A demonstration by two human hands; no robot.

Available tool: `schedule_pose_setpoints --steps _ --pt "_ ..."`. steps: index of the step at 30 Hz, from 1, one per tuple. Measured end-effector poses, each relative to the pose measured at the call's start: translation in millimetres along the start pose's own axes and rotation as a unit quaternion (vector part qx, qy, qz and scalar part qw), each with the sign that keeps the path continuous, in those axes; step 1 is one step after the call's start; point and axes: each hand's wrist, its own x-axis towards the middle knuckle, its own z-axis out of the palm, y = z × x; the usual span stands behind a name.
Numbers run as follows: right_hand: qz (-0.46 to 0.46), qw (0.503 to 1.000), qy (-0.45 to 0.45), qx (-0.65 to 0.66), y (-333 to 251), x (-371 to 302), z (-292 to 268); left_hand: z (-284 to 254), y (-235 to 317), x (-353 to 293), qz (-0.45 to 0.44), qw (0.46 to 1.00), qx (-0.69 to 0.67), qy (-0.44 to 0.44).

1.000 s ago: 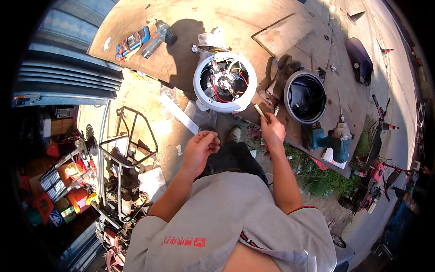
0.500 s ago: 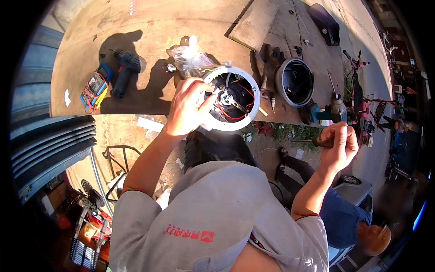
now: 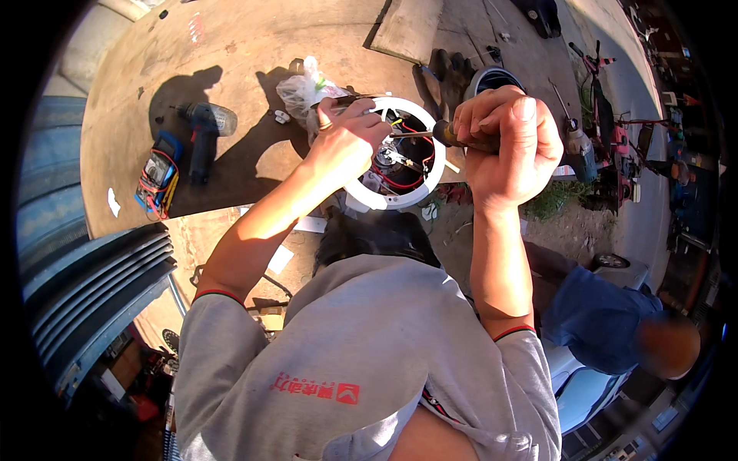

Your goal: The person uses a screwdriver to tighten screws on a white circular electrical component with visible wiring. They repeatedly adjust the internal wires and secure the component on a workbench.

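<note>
A white round housing (image 3: 384,201), open on top with red and yellow wires and metal parts inside, rests at the table's near edge. My left hand (image 3: 350,142) lies over its left rim with the fingers bent together; what they pinch is hidden. My right hand (image 3: 513,146) is wrapped round the dark handle of a screwdriver (image 3: 443,133). Its shaft points left across the housing, and the tip meets the fingers of my left hand. A clear plastic bag (image 3: 300,91) lies just behind the left hand.
On the table's left are a cordless drill (image 3: 204,138) and a multimeter (image 3: 157,177) with red and yellow leads. A wooden board (image 3: 407,29), dark gloves (image 3: 453,77) and a round container (image 3: 492,79) lie farther back. Another person in blue (image 3: 600,315) is at the right.
My right hand has brought the screwdriver up and left from beyond the table edge to the housing. My left hand has shifted up and right over the rim.
</note>
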Motion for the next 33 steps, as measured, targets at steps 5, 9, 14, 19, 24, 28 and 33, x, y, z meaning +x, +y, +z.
schedule_pose_setpoints --steps 5,9,14,19,24,28,33 --pt "0.004 1.0 -0.004 -0.002 13.3 -4.0 4.7 -1.0 -1.0 -7.9 -0.026 0.999 -0.014 0.034" --pt "0.007 1.0 -0.007 -0.003 15.5 -3.9 6.7 1.8 1.8 -5.8 -0.03 1.0 0.005 0.002" --pt "0.023 1.0 0.011 -0.016 12.0 -1.7 8.7 11.0 3.9 -11.3 -0.036 0.999 0.028 -0.005" --pt "0.024 0.998 0.022 -0.045 9.5 -10.7 8.7 4.9 2.3 2.7 -0.076 0.989 -0.001 -0.124" --pt "-0.097 0.916 -0.126 -0.368 -4.2 -3.1 10.5 15.8 0.3 23.1 -0.099 0.983 0.007 -0.154" --pt "-0.044 0.762 -0.276 -0.584 -39.9 18.4 11.3 36.5 -21.0 20.7 -0.062 0.986 -0.048 -0.145" --pt "-0.031 0.667 -0.356 -0.654 -51.7 38.2 13.1 19.1 -27.5 30.2 -0.015 0.97 -0.092 -0.223"
